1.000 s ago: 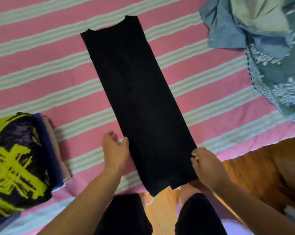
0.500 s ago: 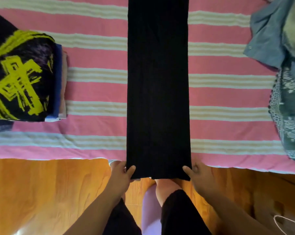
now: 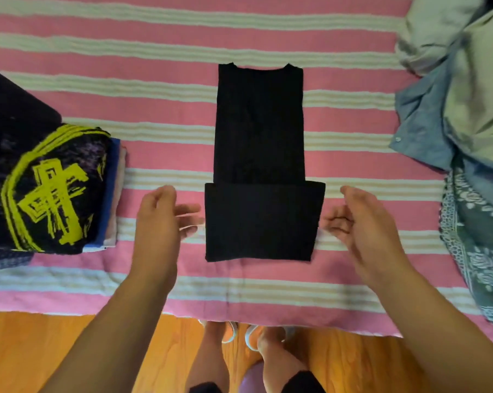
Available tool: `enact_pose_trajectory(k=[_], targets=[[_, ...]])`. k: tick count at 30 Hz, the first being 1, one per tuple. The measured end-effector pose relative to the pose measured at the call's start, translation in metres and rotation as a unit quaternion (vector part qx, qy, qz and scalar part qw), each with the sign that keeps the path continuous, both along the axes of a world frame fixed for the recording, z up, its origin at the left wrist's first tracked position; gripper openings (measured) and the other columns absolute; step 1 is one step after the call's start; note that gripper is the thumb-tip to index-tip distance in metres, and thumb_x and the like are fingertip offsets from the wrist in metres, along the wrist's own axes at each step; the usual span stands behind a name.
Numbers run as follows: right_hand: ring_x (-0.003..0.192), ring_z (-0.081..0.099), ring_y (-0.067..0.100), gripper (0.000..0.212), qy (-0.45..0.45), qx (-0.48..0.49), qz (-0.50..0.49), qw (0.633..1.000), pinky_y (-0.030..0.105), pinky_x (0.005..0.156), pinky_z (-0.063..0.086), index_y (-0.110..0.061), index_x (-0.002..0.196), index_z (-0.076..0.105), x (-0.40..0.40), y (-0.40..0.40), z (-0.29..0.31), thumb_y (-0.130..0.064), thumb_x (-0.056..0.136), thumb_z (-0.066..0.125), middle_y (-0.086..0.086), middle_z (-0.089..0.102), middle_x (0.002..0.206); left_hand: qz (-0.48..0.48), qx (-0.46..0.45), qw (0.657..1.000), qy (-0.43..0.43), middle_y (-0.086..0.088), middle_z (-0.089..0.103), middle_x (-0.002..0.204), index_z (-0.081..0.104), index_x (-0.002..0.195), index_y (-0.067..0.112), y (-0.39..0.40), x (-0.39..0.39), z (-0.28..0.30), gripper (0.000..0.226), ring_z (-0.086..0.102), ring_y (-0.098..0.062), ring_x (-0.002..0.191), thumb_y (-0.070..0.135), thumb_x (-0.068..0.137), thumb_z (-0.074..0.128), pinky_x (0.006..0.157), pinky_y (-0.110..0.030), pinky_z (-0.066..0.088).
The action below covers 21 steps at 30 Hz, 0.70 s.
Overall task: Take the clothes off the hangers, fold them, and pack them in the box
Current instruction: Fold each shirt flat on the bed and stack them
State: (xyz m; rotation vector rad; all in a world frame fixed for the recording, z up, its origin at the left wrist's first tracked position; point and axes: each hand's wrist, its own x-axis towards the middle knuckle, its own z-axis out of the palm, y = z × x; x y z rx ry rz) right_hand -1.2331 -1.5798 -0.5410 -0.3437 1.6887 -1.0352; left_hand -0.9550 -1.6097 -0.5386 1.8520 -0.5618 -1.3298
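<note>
hem end of the black garment now lies doubled over itself; half a second ago it hung as one long strip off the near edge of the bed with both hands pinching its corners. left hand and right hand have let go and hover just beside the folded part, one on each side, fingers spread and relaxed, holding nothing. the garment sits mid-bed, collar end far. my guess is one or two more folds remain before it joins the folded stack at left. unfolded clothes wait at right. no box in view.
</note>
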Motion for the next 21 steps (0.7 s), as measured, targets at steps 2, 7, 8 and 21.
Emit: enact_pose_trajectory(k=[2,7,8,21], targets=[[0.083,0.067,0.020,0.010,0.082,0.043,0.073,0.993,0.038,0.087,0.058,-0.020,0.104,0.063,-0.007,0.000,-0.035,-0.026,0.102,0.055,0.003,0.068,0.089,-0.048,0.026,0.994,-0.096,-0.007,0.070,0.107,0.053,0.126,0.024,0.005,0.000,-0.035,0.025,0.069,-0.020,0.085,0.034,0.103,0.052,0.077,-0.036,0.054],[0.093,0.064,0.012,0.017,0.114,0.158,0.197,0.961,0.019,0.071,0.045,-0.018,0.112,0.063,0.010,0.042,-0.113,-0.024,0.096,0.066,-0.002,0.069,0.102,-0.148,0.169,0.968,-0.109,0.001,0.065,0.102,0.058,0.114,0.016,0.047,-0.004,-0.119,0.030,0.064,-0.021,0.098,0.042,0.101,0.058,0.078,-0.035,0.049],[0.093,0.064,0.011,0.016,0.118,0.165,0.200,0.958,0.019,0.068,0.045,-0.019,0.111,0.062,0.016,0.049,-0.118,-0.025,0.096,0.066,-0.004,0.068,0.102,-0.156,0.173,0.966,-0.116,-0.001,0.066,0.100,0.061,0.110,0.015,0.054,-0.004,-0.125,0.030,0.064,-0.021,0.096,0.044,0.101,0.057,0.077,-0.034,0.050],[0.095,0.065,0.024,0.008,0.080,0.187,0.118,0.972,0.038,0.082,0.056,-0.025,0.105,0.067,0.025,0.061,-0.121,-0.023,0.098,0.064,0.004,0.066,0.097,-0.191,0.140,0.971,-0.041,0.004,0.070,0.094,0.066,0.105,0.028,0.071,0.001,-0.121,0.017,0.066,-0.015,0.091,0.039,0.104,0.054,0.072,-0.025,0.051]])
